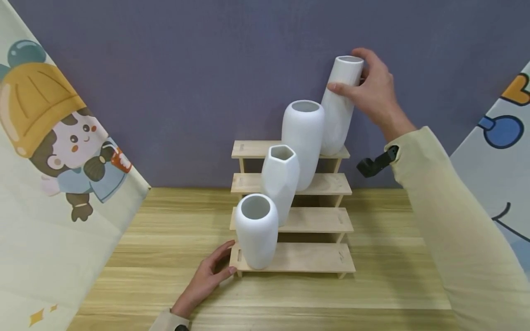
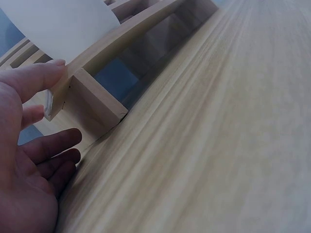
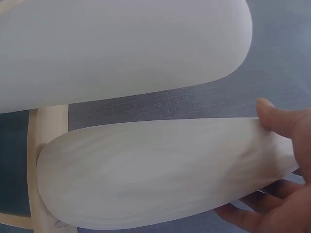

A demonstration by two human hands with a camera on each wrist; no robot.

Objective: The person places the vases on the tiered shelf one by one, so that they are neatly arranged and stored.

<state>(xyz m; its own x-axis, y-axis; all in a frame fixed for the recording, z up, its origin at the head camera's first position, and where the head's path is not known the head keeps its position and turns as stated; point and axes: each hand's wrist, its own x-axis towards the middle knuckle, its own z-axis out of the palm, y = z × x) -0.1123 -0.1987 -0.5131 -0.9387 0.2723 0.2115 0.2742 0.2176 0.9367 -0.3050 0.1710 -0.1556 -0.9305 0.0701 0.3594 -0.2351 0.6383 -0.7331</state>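
My right hand (image 1: 374, 87) grips a tall white vase (image 1: 337, 115) near its mouth, thumb on the near side and fingers behind. This vase leans slightly, its base on the top step's right end; in the right wrist view its ribbed body (image 3: 146, 170) shows. My left hand (image 1: 209, 271) holds the left end of the bottom step of a tiered wooden stand (image 1: 310, 257), thumb at the front corner and index finger at the back one. Other white vases stand on the lower steps: a rounded one (image 1: 304, 138), a faceted one (image 1: 280, 179) and a short one (image 1: 256, 234).
The stand sits on a wood-grain table (image 1: 174, 230) against a dark blue-grey backdrop (image 1: 165, 92). A white panel with a cartoon figure (image 1: 66, 128) slants along the left. Another printed panel (image 1: 501, 151) is at the right.
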